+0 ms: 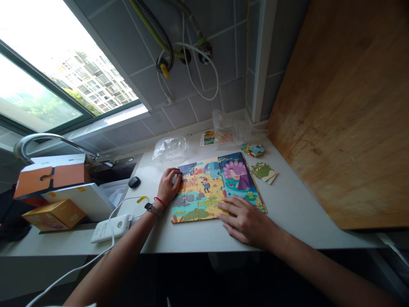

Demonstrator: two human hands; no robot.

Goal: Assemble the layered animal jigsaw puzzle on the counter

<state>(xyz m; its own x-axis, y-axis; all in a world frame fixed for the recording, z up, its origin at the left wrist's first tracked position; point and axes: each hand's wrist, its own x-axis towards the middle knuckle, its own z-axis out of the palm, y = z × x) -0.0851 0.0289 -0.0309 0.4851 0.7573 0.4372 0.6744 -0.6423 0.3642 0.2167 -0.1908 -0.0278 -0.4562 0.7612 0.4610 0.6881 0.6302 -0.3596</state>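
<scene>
A jigsaw puzzle (194,213) with cartoon animals lies joined on the white counter. Its right-hand strip, with a purple peacock (236,169), has a dark blue background. My left hand (168,184) rests against the puzzle's upper left edge, thumb and index finger apart; its other fingers are partly hidden. Stretched and slightly spread, the fingers of my right hand (241,219) lie on the lower right part of the puzzle, palm down. To the right of the puzzle are a small stack of loose puzzle pieces (253,149) and more green pieces (265,172).
Behind the puzzle lie crumpled clear plastic bags (171,148) and a picture card (209,137). Left are a black oval object (134,182), a white power bank (110,229) with a cable, boxes (56,215) and a sink faucet (57,137). A wooden board (338,128) stands at right.
</scene>
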